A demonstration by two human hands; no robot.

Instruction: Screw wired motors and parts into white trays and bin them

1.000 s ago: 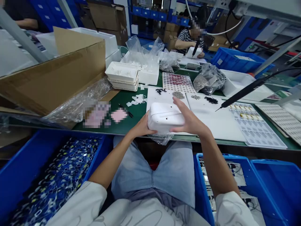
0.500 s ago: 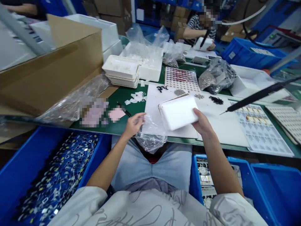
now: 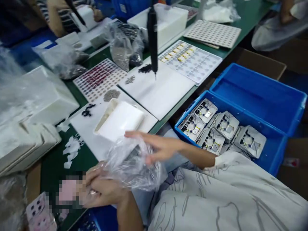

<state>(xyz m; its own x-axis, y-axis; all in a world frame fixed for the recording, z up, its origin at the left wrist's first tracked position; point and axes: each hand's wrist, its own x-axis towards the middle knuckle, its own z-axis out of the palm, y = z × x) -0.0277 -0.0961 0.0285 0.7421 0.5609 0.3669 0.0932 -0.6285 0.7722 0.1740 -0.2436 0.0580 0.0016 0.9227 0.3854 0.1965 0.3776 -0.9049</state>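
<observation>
My left hand [image 3: 103, 186] is closed round the edge of a crumpled clear plastic bag [image 3: 134, 163], held over the near table edge. My right hand [image 3: 160, 146] lies against the bag's far side, fingers stretched and thumb apart; motion blurs it a little. A dark patch shows in or through the bag, too unclear to name. Just beyond my hands, a smooth white plastic case [image 3: 122, 120] lies on a white sheet [image 3: 84, 131], with a cream-coloured shell [image 3: 106, 115] showing along its left side. The bag covers part of the case's near end.
An electric screwdriver [image 3: 152, 41] hangs upright above a second white sheet [image 3: 166, 93]. Small parts, a dotted board [image 3: 98, 80] and a parts tray [image 3: 192, 61] lie around. To the right stands a blue bin [image 3: 271, 160] of wired housings. A co-worker's hand [image 3: 97, 14] is at far left.
The view has swung right. My right hand has let go of the white case, which now lies on the sheet, and has moved onto the bag. My left hand now grips the bag, lifted higher.
</observation>
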